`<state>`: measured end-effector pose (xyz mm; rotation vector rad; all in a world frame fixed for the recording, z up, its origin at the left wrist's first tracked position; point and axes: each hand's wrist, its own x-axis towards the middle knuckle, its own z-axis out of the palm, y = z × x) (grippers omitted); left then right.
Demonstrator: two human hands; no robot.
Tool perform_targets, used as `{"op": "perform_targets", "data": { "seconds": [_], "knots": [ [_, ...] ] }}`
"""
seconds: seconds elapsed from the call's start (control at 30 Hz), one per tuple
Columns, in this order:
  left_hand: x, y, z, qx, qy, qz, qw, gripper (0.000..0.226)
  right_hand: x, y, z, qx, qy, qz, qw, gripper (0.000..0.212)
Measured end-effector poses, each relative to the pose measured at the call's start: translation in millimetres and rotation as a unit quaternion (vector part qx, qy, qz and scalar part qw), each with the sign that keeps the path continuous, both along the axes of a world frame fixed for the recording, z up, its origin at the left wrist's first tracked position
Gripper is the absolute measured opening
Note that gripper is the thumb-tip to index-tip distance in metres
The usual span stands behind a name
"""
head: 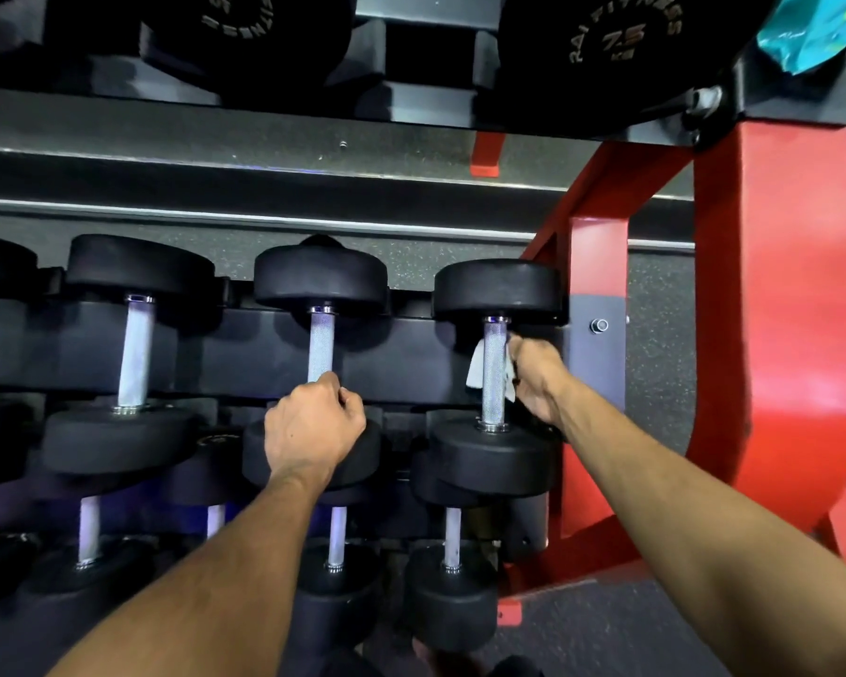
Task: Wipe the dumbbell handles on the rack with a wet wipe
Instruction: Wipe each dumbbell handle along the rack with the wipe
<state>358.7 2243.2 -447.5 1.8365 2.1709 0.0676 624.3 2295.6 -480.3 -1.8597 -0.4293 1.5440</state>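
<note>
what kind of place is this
Most likely a gym's free-weights area. Black dumbbells with knurled metal handles sit in rows on a tiered rack with a red steel frame, and a weight above is marked "FITNESS 7.5 KG". The floor looks like speckled rubber matting.

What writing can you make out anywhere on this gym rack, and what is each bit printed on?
"24 FITNESS" curving round, with "7.5" and "KG" below it: on the end face of the upper right dumbbell.
"FITNESS", partly cut off by the frame's edge, with a number that looks like "25" but is not sure: on the end face of the upper left dumbbell.
Faint gold marking, too dark and blurred to read: on the dumbbell head left of the left hand.
</note>
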Motion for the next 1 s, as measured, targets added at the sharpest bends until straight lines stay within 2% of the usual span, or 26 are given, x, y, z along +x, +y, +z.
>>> {"op": "perform_targets", "data": {
  "seconds": [0.1, 0.2, 0.37, 0.43, 0.5, 0.57, 0.67, 0.77, 0.87, 1.0],
  "knots": [
    [0, -1, -1, 0.001, 0.000, 0.002, 1.000, 0.020, -1, -22, -11, -0.076, 0.085, -0.013, 0.993, 0.040],
    [-1, 0, -1, 0.000, 0.003, 0.004, 1.000, 0.021, 4, -7, -10, -0.066, 0.164, -0.024, 0.984, 0.048],
    [-1, -1, -2, -0.002, 0.001, 0.008, 1.000, 0.022, 0, 20, -7, -0.012, 0.178, -0.070, 0.981, 0.037],
    [-1, 0, -1, 0.000, 0.001, 0.007, 1.000, 0.022, -1, 5, -13, -0.034, 0.160, -0.045, 0.985, 0.044],
    [-1, 0, 0, -0.002, -0.001, 0.007, 1.000, 0.022, 1, -14, -21, -0.067, 0.174, -0.023, 0.982, 0.059],
    [-1, 0, 0, -0.005, -0.002, 0.009, 1.000, 0.022, 0, -17, -17, -0.077, 0.191, -0.008, 0.979, 0.065],
    [0, 0, 1, -0.003, 0.001, 0.005, 1.000, 0.021, -1, 5, -3, -0.042, 0.199, -0.078, 0.976, 0.050],
    [1, 0, 1, -0.004, -0.001, 0.011, 1.000, 0.021, -4, 22, 2, -0.004, 0.176, -0.119, 0.977, 0.038],
    [1, 0, 1, 0.002, -0.003, 0.009, 1.000, 0.020, -4, 5, -1, -0.020, 0.086, -0.064, 0.994, 0.031],
    [1, 0, 1, 0.004, -0.005, 0.003, 1.000, 0.020, 1, -23, -1, -0.074, 0.008, 0.004, 0.997, 0.029]
  ]
}}
